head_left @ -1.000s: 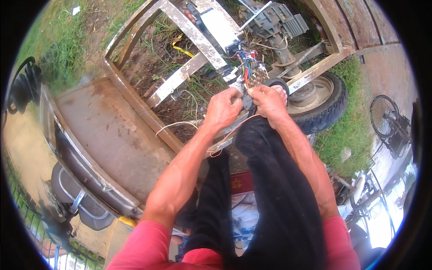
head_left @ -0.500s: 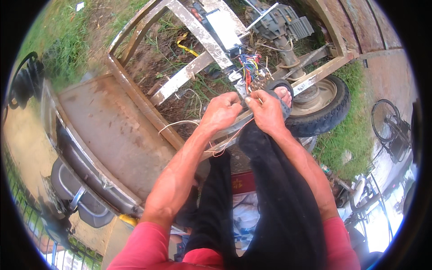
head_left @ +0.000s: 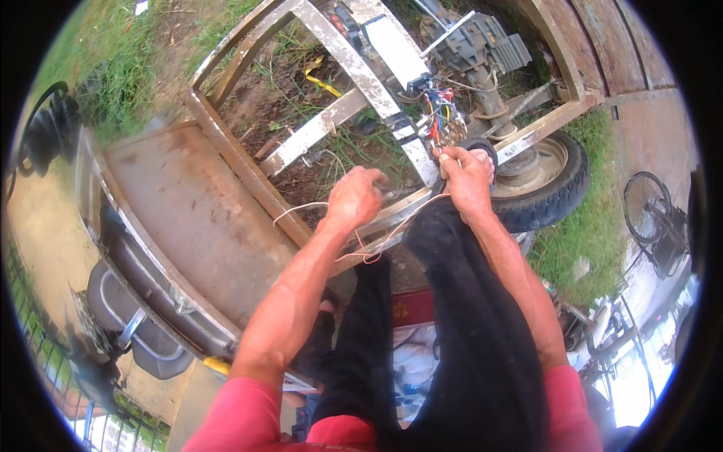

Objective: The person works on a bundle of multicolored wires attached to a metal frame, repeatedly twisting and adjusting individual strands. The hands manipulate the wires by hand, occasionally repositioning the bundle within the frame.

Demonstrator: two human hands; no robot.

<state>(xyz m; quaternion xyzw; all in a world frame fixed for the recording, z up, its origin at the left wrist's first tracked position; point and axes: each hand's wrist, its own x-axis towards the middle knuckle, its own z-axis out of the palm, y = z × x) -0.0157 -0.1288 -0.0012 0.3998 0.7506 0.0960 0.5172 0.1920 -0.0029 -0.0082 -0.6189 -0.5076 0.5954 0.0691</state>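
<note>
My left hand point(head_left: 355, 199) is over the lower bar point(head_left: 395, 212) of the weathered metal frame, its fingertips bent and smeared by motion; their grip is unclear. My right hand point(head_left: 465, 184) pinches a thin wire just below a bundle of coloured wires and connectors point(head_left: 444, 113). The bundle runs from a white box point(head_left: 395, 51) on the frame. A pale loose wire point(head_left: 300, 206) loops around by my left hand and along the lower bar. My foot in a dark sandal point(head_left: 486, 154) rests behind my right hand, beside a wheel point(head_left: 557, 200).
A rusty metal panel point(head_left: 184, 192) lies at the left, beside the frame's open middle over dirt and grass. A motor-like housing point(head_left: 474, 53) is at the top. A bicycle point(head_left: 651, 222) and rusty boards point(head_left: 625, 41) are at the right; a yellow strip point(head_left: 320, 79) lies inside the frame.
My left hand has moved from the wire junction slightly down and left, separating from my right hand. My right hand stays by the bundle. The whole view has shifted a little rightward.
</note>
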